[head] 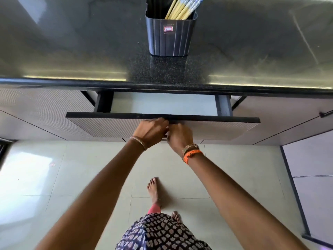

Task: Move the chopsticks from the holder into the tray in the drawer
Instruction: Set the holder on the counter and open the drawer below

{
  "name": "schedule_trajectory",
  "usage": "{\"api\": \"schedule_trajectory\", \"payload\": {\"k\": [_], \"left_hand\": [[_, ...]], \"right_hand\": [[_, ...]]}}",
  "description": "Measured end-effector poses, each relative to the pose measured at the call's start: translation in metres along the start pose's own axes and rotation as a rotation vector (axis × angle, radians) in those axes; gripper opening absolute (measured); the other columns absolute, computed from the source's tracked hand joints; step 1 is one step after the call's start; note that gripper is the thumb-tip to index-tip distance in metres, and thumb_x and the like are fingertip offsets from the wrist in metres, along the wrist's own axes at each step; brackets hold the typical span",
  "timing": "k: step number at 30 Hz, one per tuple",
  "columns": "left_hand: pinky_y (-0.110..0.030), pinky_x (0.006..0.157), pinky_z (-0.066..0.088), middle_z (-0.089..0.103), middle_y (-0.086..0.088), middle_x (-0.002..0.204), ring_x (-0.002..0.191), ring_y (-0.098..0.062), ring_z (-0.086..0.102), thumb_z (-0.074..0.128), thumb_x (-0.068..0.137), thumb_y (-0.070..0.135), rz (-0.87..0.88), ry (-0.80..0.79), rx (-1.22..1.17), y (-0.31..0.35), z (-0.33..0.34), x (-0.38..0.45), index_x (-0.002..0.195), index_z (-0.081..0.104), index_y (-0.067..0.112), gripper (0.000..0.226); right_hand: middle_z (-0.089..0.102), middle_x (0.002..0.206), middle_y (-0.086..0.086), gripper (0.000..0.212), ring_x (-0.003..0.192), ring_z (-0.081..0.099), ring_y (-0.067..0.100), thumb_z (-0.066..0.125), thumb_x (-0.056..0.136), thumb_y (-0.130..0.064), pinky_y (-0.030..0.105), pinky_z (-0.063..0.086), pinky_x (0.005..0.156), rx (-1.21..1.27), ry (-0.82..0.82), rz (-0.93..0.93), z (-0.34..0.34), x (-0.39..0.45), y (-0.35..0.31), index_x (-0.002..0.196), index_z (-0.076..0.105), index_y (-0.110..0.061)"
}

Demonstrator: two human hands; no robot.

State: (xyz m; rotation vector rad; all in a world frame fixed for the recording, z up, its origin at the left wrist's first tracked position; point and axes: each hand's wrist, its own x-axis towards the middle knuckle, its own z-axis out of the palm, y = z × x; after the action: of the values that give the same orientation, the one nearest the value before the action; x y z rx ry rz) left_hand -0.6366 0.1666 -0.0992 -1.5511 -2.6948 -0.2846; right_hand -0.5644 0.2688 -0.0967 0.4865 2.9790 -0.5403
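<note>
Top centre of the frame: a dark ribbed holder (168,36) is standing upright on the speckled black countertop (72,51), a small red-and-white sticker (168,29) on its near face. A bundle of chopsticks (182,8) is sitting inside it, pale yellow shafts with blue-and-white patterned upper ends, leaning toward the upper right and running out of the frame's top edge. None are lying anywhere else.

Middle of the frame, just under the counter edge: the drawer (162,117) is standing partly pulled out. Through the gap a pale, flat inner surface (162,103) is showing between dark side walls; this may be the tray or only the drawer floor, and the narrow opening is not letting me say which. Nothing is lying on the visible part of it.

Below the drawer's dark top edge, both hands are meeting side by side at the centre of the ribbed front panel. The left hand (151,129) is curling its fingers up under the front's top lip, gripping it. The right hand (179,137) is touching the left at the fingers, curled against the same panel; its grip appears to be on the front too, though the fingertips are hidden. Bangles are sitting on both wrists, an orange band on the right.

Lower frame: pale floor tiles (54,177), a bare foot, patterned cloth.
</note>
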Motion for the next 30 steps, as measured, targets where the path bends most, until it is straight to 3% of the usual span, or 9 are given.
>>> {"api": "schedule_trajectory", "payload": {"k": [2,4,5,7,10,14,18,22,30], "left_hand": [[-0.030,0.054,0.050,0.069,-0.005,0.083,0.070,-0.026,0.065,0.046,0.084,0.035,0.040,0.265,0.087,0.002,-0.017,-0.007,0.090,0.063,0.014,0.027],[-0.032,0.064,0.049,0.068,-0.005,0.095,0.080,-0.026,0.063,0.048,0.084,0.041,-0.084,0.291,0.030,0.005,-0.033,-0.007,0.100,0.060,0.015,0.033],[-0.034,0.070,0.050,0.067,-0.006,0.103,0.088,-0.027,0.063,0.049,0.085,0.044,-0.188,0.189,-0.094,0.007,-0.039,-0.005,0.106,0.059,0.017,0.036],[-0.036,0.084,0.049,0.067,-0.006,0.114,0.104,-0.028,0.061,0.045,0.089,0.050,-0.351,-0.225,-0.286,0.007,-0.042,0.003,0.113,0.058,0.022,0.039],[-0.035,0.091,0.045,0.066,-0.005,0.116,0.106,-0.027,0.059,0.039,0.088,0.061,-0.324,-0.623,-0.212,0.007,-0.045,0.002,0.109,0.064,0.026,0.048],[-0.033,0.089,0.047,0.072,-0.003,0.108,0.097,-0.023,0.062,0.056,0.078,0.060,-0.308,-0.685,-0.282,0.013,-0.046,-0.018,0.101,0.071,0.029,0.042],[-0.034,0.089,0.048,0.074,-0.002,0.103,0.098,-0.023,0.064,0.061,0.080,0.045,-0.250,-0.707,-0.335,0.029,-0.047,-0.053,0.104,0.071,0.030,0.030],[-0.034,0.089,0.050,0.075,-0.003,0.103,0.097,-0.023,0.066,0.063,0.082,0.035,-0.186,-0.737,-0.370,0.050,-0.051,-0.093,0.106,0.070,0.031,0.025],[-0.036,0.089,0.052,0.075,-0.004,0.103,0.099,-0.021,0.067,0.065,0.079,0.034,-0.093,-0.839,-0.345,0.098,-0.051,-0.152,0.100,0.073,0.021,0.026]], "right_hand": [[0.071,0.073,0.011,0.006,0.071,0.067,0.033,0.062,0.073,-0.010,0.034,0.050,0.058,-0.005,0.283,-0.117,-0.019,-0.011,0.000,0.073,0.068,-0.010],[0.068,0.081,0.007,0.011,0.080,0.062,0.029,0.063,0.073,-0.017,0.035,0.047,0.066,-0.017,0.420,-0.219,-0.031,-0.017,0.004,0.083,0.066,-0.013],[0.067,0.091,0.007,0.019,0.090,0.060,0.028,0.062,0.076,-0.023,0.038,0.046,0.074,-0.001,0.346,-0.208,-0.036,-0.017,0.007,0.094,0.066,-0.015],[0.066,0.103,0.008,0.025,0.101,0.058,0.031,0.055,0.086,-0.035,0.040,0.044,0.082,0.056,0.039,-0.096,-0.040,-0.015,0.010,0.104,0.064,-0.021],[0.068,0.107,0.005,0.029,0.102,0.061,0.030,0.047,0.090,-0.049,0.035,0.041,0.076,-0.013,-0.290,-0.049,-0.040,-0.019,0.012,0.098,0.063,-0.027],[0.065,0.097,0.001,0.033,0.100,0.059,0.028,0.049,0.087,-0.056,0.030,0.036,0.073,-0.019,-0.408,-0.056,-0.041,-0.043,0.008,0.097,0.067,-0.029],[0.066,0.111,0.003,0.040,0.105,0.058,0.030,0.051,0.084,-0.062,0.030,0.036,0.075,-0.046,-0.410,-0.079,-0.035,-0.076,0.005,0.110,0.066,-0.036],[0.064,0.095,0.004,0.048,0.091,0.057,0.028,0.053,0.078,-0.070,0.029,0.034,0.069,-0.044,-0.487,-0.111,-0.032,-0.116,-0.004,0.108,0.069,-0.036],[0.068,0.083,0.000,0.035,0.077,0.057,0.021,0.074,0.067,-0.044,0.029,0.040,0.060,0.031,-0.683,-0.085,-0.015,-0.170,-0.009,0.099,0.074,-0.030]]}}
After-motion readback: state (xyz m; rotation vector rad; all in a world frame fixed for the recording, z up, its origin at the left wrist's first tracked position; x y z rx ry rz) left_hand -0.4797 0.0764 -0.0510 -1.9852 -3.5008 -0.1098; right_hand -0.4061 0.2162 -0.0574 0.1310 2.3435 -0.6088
